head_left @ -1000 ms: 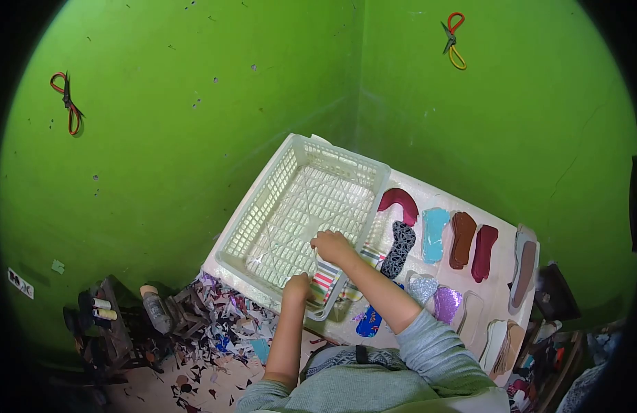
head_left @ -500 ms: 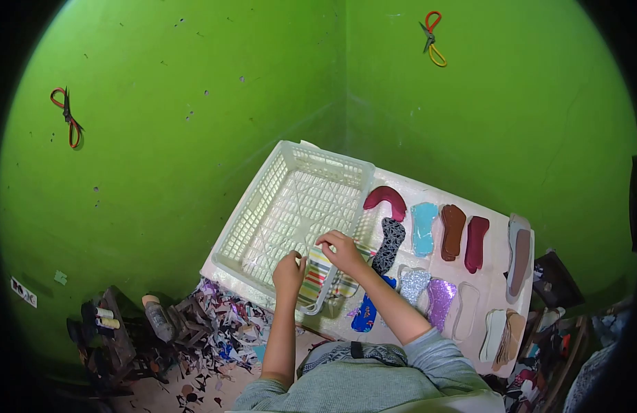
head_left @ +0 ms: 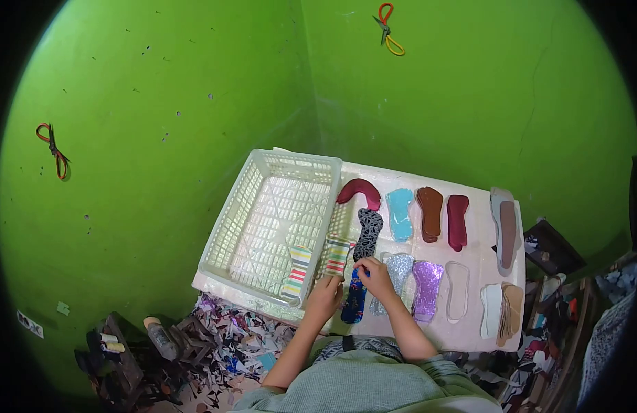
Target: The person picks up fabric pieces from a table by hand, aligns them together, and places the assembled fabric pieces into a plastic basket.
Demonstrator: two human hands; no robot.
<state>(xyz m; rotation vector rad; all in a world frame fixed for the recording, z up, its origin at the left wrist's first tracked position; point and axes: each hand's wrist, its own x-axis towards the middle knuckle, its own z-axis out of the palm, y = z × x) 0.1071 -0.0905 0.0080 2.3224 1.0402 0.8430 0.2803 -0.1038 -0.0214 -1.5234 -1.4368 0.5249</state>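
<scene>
hands [head_left: 375, 277] withdrawn, striped piece [head_left: 296, 272] left in basket [head_left: 237, 219]

Both hands sit at six o'clock on the white table [head_left: 480, 265]. The left hand [head_left: 323, 298] and right hand [head_left: 375, 275] pinch a blue patterned sole [head_left: 353, 306]. At nine o'clock from them, a white basket [head_left: 225, 227] holds one striped sole [head_left: 296, 272]. Coloured soles [head_left: 428, 213] lie in rows toward two o'clock.

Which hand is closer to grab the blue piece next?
Probably the right hand. Its fingers already touch the top of the blue piece, while the left hand rests beside it, nearer the basket.
</scene>
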